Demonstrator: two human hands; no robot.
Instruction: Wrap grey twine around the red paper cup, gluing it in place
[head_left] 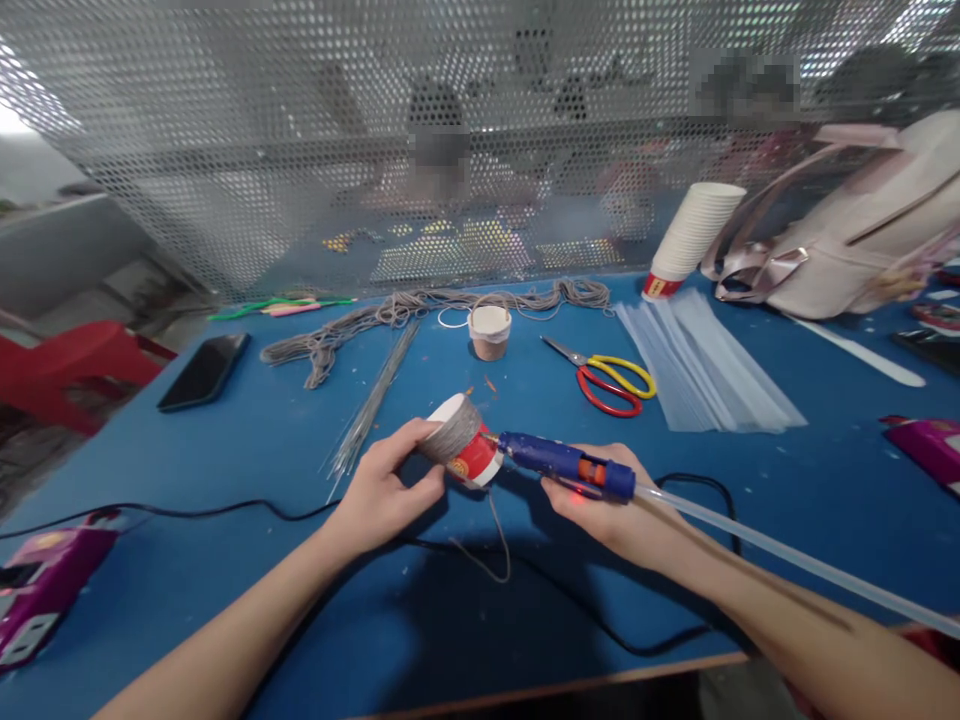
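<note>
Over surface, seemingly gluing; gripping cup in left hand, glue gun in right hand; likely next needs cord wound.

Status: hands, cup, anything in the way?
Left hand holding tilted cup, partly wrapped in gray cord. Right hand gripping glue gun, nozzle right by cup. Black cable on table near hands.
</note>
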